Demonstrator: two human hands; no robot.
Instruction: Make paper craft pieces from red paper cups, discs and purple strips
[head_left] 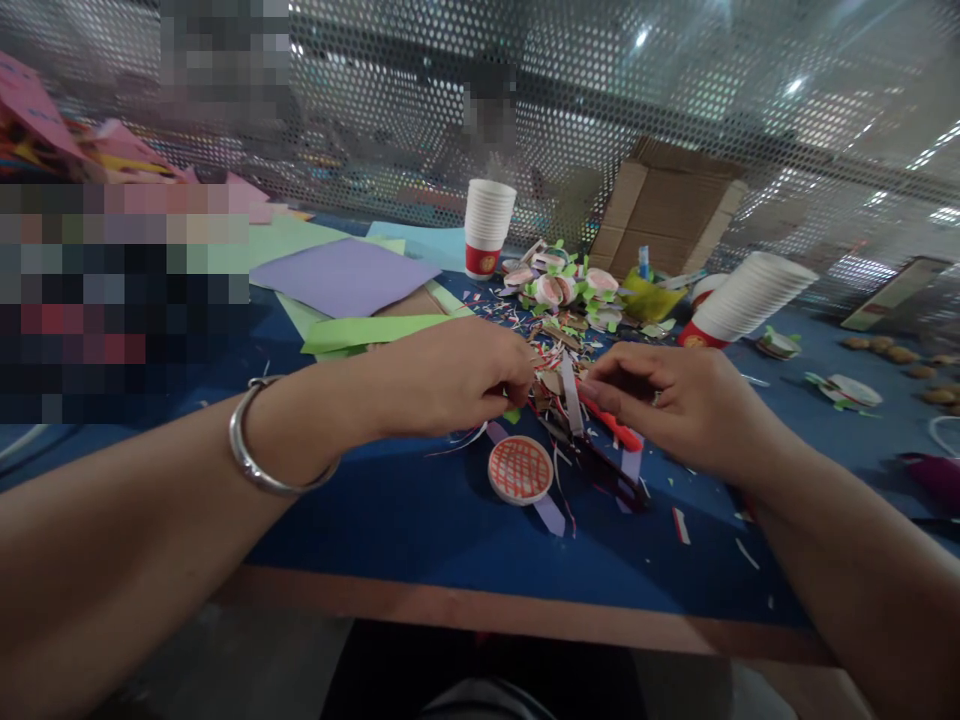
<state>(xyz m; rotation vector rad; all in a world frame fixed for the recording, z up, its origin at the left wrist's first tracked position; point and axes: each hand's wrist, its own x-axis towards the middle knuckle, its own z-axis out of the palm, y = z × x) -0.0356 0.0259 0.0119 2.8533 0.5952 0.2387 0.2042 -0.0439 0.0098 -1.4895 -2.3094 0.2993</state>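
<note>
My left hand (480,375), with a silver bangle on its wrist, is closed, fingers curled down at the scrap pile. What it pinches, if anything, is hidden. On the other side, my right hand (664,395) has its thumb and fingers drawn together beside a pale paper strip (572,398); whether it grips the strip is unclear. A red-handled tool (616,428) lies below the right fingertips, with a dark pointed piece (607,475) next to it. In front of my left hand sits a round paper disc (520,470) with an orange grid drawn on it, over a lilac paper strip (551,515).
Stacked paper cups (487,230) stand at the back; another cup stack (750,295) leans at right. Finished-looking paper turtles (559,280) are heaped behind the paper scraps (559,335). Coloured sheets (345,275) lie left. A cardboard piece (667,205) leans against the mesh panel (390,130).
</note>
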